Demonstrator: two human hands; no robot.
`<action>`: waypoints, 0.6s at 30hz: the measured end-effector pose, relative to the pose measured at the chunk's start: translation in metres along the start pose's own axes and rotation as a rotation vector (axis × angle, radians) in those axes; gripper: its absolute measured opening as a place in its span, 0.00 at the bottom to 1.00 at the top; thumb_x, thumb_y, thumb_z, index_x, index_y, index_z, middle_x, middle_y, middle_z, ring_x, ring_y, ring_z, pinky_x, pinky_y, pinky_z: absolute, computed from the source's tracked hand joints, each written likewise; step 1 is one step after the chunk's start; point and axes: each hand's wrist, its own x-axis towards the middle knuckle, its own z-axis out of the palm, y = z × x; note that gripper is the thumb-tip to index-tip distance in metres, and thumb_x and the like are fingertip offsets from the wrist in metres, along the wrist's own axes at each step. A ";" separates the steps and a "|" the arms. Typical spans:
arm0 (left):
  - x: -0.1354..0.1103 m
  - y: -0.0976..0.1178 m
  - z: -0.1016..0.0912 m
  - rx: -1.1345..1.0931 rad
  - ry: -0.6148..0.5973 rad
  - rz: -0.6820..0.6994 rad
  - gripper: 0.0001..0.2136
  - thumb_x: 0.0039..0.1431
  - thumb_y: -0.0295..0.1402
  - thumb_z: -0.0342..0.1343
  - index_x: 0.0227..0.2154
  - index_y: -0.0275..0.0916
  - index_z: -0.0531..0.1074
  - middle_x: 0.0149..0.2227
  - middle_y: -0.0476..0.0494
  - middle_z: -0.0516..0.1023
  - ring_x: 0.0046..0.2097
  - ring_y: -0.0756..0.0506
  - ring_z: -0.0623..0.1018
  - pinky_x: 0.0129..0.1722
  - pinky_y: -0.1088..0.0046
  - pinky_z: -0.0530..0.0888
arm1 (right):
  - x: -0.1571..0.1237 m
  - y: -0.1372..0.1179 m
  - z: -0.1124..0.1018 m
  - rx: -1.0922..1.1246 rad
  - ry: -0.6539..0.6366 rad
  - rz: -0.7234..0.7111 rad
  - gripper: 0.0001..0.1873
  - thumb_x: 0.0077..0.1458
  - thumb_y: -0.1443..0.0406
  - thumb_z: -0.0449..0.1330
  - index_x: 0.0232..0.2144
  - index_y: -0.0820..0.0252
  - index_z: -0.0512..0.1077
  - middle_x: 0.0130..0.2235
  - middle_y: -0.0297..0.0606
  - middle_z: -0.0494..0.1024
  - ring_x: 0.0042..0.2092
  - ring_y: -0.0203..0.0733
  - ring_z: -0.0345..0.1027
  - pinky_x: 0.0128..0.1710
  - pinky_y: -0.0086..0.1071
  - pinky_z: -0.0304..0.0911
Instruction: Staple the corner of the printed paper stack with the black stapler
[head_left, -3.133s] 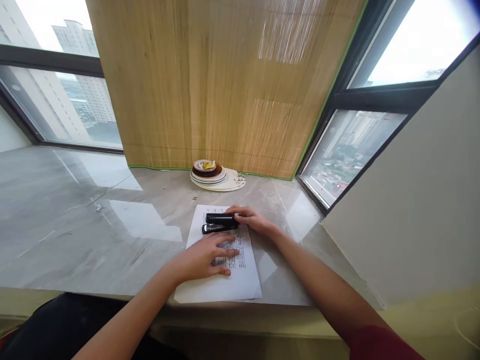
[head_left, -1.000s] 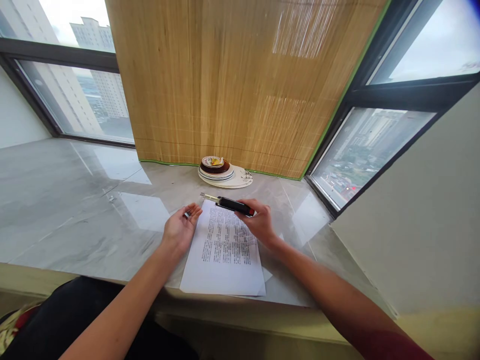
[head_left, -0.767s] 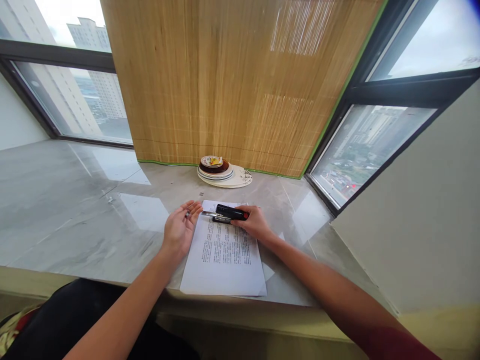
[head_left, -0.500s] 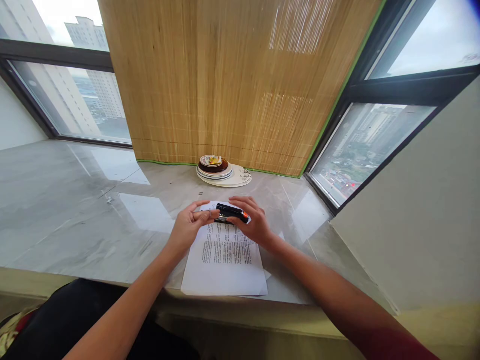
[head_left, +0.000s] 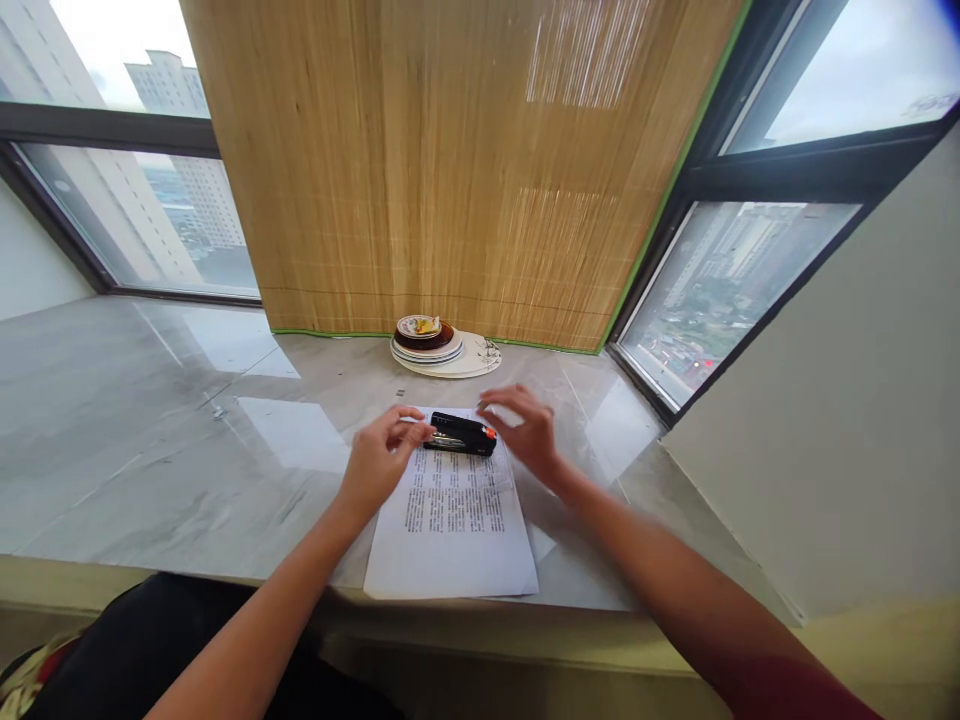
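Note:
A black stapler (head_left: pixel 463 435) with an orange-red patch at its right end lies across the upper part of a printed sheet (head_left: pixel 450 560). My left hand (head_left: pixel 382 450) is closed in a pinch at the stapler's left end, its fingertips right by it; what they hold, if anything, is hidden. Just beyond the stapler's right end, my right hand (head_left: pixel 529 430) is raised with thumb and fingers pinched. A tiny greyish bit shows at those fingertips, too small to name. More paper edges peek out beneath the top sheet on the right.
Behind the paper, stacked plates (head_left: pixel 427 345) with a small yellow item on top stand on a pale oval board (head_left: pixel 480 355). A bamboo blind (head_left: pixel 450 180) hangs behind them, between windows. The grey marble-like ledge (head_left: pixel 225 500) ends close to my lap.
My right hand has let go of the stapler and moved right, away from it. The stapler now lies uncovered on the paper. My left hand stays at its left end.

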 end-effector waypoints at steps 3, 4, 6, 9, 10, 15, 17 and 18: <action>0.039 -0.014 -0.018 0.214 0.104 0.015 0.04 0.59 0.32 0.63 0.38 0.42 0.79 0.39 0.41 0.86 0.48 0.38 0.84 0.59 0.61 0.74 | 0.005 0.045 -0.022 -0.255 -0.028 0.398 0.01 0.55 0.64 0.70 0.32 0.54 0.82 0.37 0.38 0.87 0.42 0.49 0.79 0.52 0.45 0.71; 0.053 -0.022 -0.023 0.256 0.098 -0.015 0.04 0.57 0.29 0.63 0.35 0.42 0.79 0.40 0.39 0.85 0.51 0.36 0.83 0.63 0.59 0.71 | 0.004 0.060 -0.029 -0.321 -0.094 0.516 0.01 0.53 0.64 0.70 0.30 0.53 0.82 0.34 0.37 0.86 0.39 0.48 0.78 0.52 0.45 0.70; 0.077 -0.041 -0.030 0.263 0.073 -0.028 0.07 0.54 0.26 0.62 0.36 0.41 0.79 0.50 0.34 0.84 0.61 0.35 0.78 0.70 0.58 0.64 | 0.000 0.082 -0.037 -0.364 -0.144 0.620 0.02 0.50 0.63 0.69 0.27 0.54 0.82 0.28 0.36 0.83 0.33 0.47 0.77 0.48 0.43 0.70; 0.096 -0.066 -0.034 0.245 -0.052 -0.025 0.12 0.52 0.25 0.61 0.40 0.41 0.80 0.60 0.34 0.79 0.68 0.37 0.72 0.73 0.57 0.58 | -0.006 0.098 -0.040 -0.374 -0.155 0.652 0.05 0.49 0.61 0.69 0.26 0.55 0.83 0.26 0.36 0.81 0.30 0.45 0.75 0.43 0.40 0.69; 0.098 -0.072 -0.033 0.240 -0.089 -0.032 0.13 0.52 0.25 0.61 0.41 0.41 0.80 0.61 0.35 0.79 0.69 0.38 0.71 0.74 0.56 0.56 | -0.008 0.101 -0.039 -0.377 -0.159 0.653 0.05 0.49 0.61 0.69 0.27 0.55 0.83 0.26 0.36 0.81 0.30 0.45 0.75 0.43 0.40 0.69; 0.092 -0.079 -0.032 0.300 -0.095 -0.039 0.09 0.51 0.24 0.61 0.33 0.43 0.82 0.54 0.36 0.84 0.63 0.36 0.77 0.72 0.59 0.60 | -0.010 0.107 -0.034 -0.353 -0.183 0.618 0.04 0.51 0.62 0.69 0.27 0.54 0.83 0.29 0.36 0.83 0.29 0.44 0.73 0.47 0.43 0.69; 0.087 -0.075 -0.036 0.327 -0.080 -0.042 0.08 0.49 0.25 0.62 0.29 0.44 0.82 0.47 0.36 0.85 0.57 0.34 0.80 0.69 0.59 0.65 | -0.007 0.103 -0.032 -0.340 -0.169 0.585 0.05 0.53 0.61 0.68 0.28 0.53 0.83 0.34 0.38 0.86 0.30 0.43 0.73 0.50 0.45 0.68; 0.084 -0.072 -0.039 0.339 -0.072 -0.044 0.07 0.49 0.25 0.63 0.27 0.45 0.82 0.44 0.37 0.86 0.54 0.34 0.81 0.67 0.59 0.67 | -0.005 0.099 -0.030 -0.339 -0.154 0.567 0.06 0.55 0.60 0.67 0.29 0.53 0.83 0.37 0.39 0.86 0.31 0.43 0.73 0.50 0.45 0.68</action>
